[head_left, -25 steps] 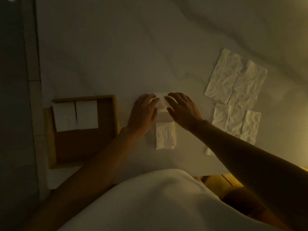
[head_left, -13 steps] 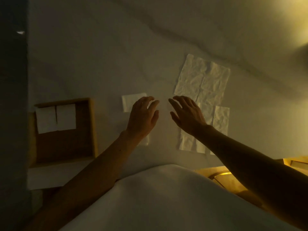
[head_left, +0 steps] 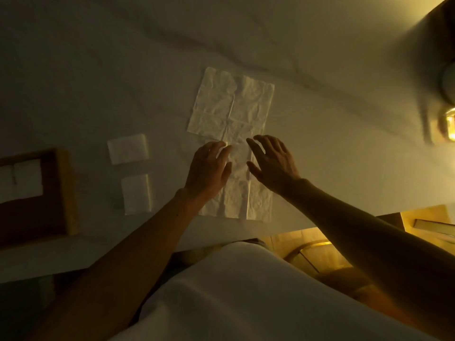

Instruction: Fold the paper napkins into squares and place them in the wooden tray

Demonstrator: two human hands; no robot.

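Two crumpled unfolded napkins lie overlapping on the white table: a far napkin [head_left: 231, 102] and a near napkin [head_left: 237, 198]. My left hand [head_left: 209, 168] and my right hand [head_left: 272, 161] hover over the near one with fingers spread, holding nothing; whether the fingertips touch the paper is unclear. Left of them lie two folded napkin squares, a far square [head_left: 128, 148] and a near square [head_left: 136, 194]. The wooden tray [head_left: 66, 193] sits at the left edge with two folded napkins [head_left: 22, 178] in its far part.
The table's front edge [head_left: 246, 236] runs just below the near napkin. A lit glass object [head_left: 446, 124] glows at the far right. Wooden furniture [head_left: 320, 252] shows below the table edge. My white-clothed torso [head_left: 234, 291] fills the bottom.
Both hands left the folded square and moved right to the unfolded napkins. The view shifted right, so the tray now sits at the left edge.
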